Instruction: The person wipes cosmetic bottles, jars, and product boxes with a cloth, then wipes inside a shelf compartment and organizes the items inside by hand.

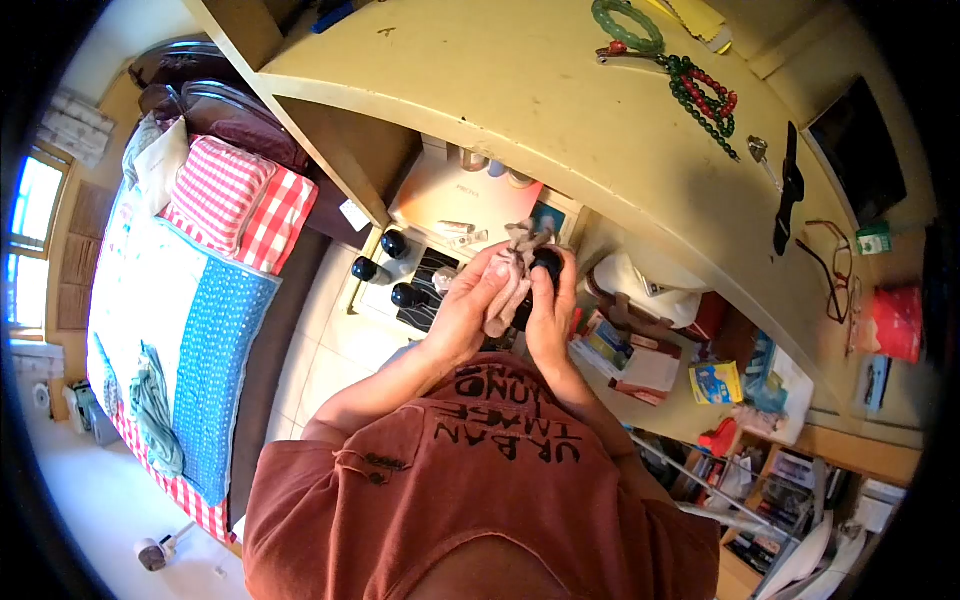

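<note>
Three black-topped containers (394,244), contents hidden, cloth (507,300) held

Bedroom of a home, identified by a broad bed (135,270) with a red-and-white checked fabric pillow (222,190) and blue patterned cover (225,350), a bright window (30,240), and a cream-yellow worktop (480,65) bearing thin-framed eyeglasses (838,272) and a black wristwatch (788,195).

One head camera faces forward and down — close above the shirt (450,515).
</note>
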The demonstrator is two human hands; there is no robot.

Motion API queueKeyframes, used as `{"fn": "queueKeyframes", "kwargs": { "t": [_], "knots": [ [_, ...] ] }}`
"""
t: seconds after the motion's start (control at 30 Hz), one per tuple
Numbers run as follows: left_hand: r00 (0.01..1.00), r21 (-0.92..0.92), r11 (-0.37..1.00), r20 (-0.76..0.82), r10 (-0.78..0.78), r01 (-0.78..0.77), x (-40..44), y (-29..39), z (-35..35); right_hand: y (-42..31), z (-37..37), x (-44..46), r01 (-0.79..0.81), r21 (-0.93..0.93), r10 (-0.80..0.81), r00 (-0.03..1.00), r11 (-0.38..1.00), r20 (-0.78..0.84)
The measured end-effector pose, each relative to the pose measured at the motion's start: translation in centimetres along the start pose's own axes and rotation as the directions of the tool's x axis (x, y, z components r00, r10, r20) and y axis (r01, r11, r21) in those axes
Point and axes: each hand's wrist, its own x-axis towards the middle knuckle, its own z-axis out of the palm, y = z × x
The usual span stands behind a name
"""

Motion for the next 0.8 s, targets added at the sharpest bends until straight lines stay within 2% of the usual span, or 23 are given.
{"fn": "queueKeyframes", "kwargs": {
  "t": [0.1, 0.17, 0.23, 0.3, 0.37, 0.4, 0.43, 0.47, 0.5, 0.57, 0.63, 0.7, 0.77, 0.8],
  "knots": [
    [0.999, 0.109, 0.994, 0.044, 0.015, -0.020, 0.4, -0.7, -1.3, -0.1, -0.2, -0.1, 0.046, 0.003, -0.046, 0.998, 0.999, 0.052],
    [0.999, 0.127, 0.992, 0.040, 0.019, -0.024, -0.1, -1.8, -2.0, 0.7, -0.4, 0.0, 0.047, -0.031, -0.046, 0.999, 0.998, 0.018],
    [0.992, 0.438, 0.891, 0.085, 0.090, -0.118, -0.5, -2.4, -2.4, 0.3, -0.8, 0.9, -0.036, 0.043, 0.039, 0.998, 0.998, -0.055],
    [0.992, 0.437, 0.894, 0.111, 0.059, -0.102, -0.7, -2.0, -2.3, -0.1, -1.3, 1.6, -0.117, 0.187, 0.124, 0.992, 0.975, -0.028],
    [0.976, 0.711, 0.672, 0.193, 0.098, -0.208, -0.7, -1.1, -2.1, -0.1, -1.4, 2.3, -0.217, 0.318, 0.239, 0.970, 0.923, -0.034],
    [0.982, 0.709, 0.683, 0.175, 0.067, -0.173, -0.8, -1.1, -2.0, -0.2, -1.4, 2.3, -0.213, 0.317, 0.239, 0.970, 0.924, -0.044],
    [0.981, 0.709, 0.683, 0.184, 0.060, -0.175, -0.7, -1.1, -2.0, -0.3, -1.2, 2.4, -0.317, 0.446, 0.350, 0.937, 0.837, 0.009],
    [0.966, 0.693, 0.675, 0.216, 0.139, -0.252, -0.6, -1.1, -2.0, -0.3, -1.2, 2.5, -0.410, 0.559, 0.447, 0.891, 0.720, 0.078],
    [0.945, 0.675, 0.661, 0.245, 0.217, -0.327, -0.5, -1.1, -2.0, 0.7, -1.0, 2.8, -0.352, 0.516, 0.352, 0.930, 0.781, 0.102],
    [0.959, 0.631, 0.721, 0.199, 0.204, -0.284, -0.1, -0.4, -2.1, 1.9, -0.9, 1.7, -0.277, 0.400, 0.242, 0.961, 0.874, 0.136],
    [0.965, 0.554, 0.790, 0.147, 0.219, -0.263, 0.2, 0.1, -1.6, 0.2, -0.2, 1.0, -0.263, 0.423, 0.231, 0.965, 0.867, 0.128],
    [0.961, 0.563, 0.779, 0.162, 0.224, -0.276, 0.5, -0.5, -1.9, 0.4, 0.0, 1.2, -0.246, 0.490, 0.245, 0.967, 0.837, 0.067],
    [0.998, 0.326, 0.945, 0.052, -0.027, 0.009, 0.3, -1.4, -2.4, 2.0, -0.2, 2.0, -0.179, 0.575, 0.244, 0.969, 0.798, -0.037],
    [0.991, 0.261, 0.958, 0.019, -0.132, 0.122, 0.3, -1.5, -2.6, 1.3, 0.0, 2.6, -0.130, 0.629, 0.257, 0.959, 0.766, -0.115]
  ]
}}
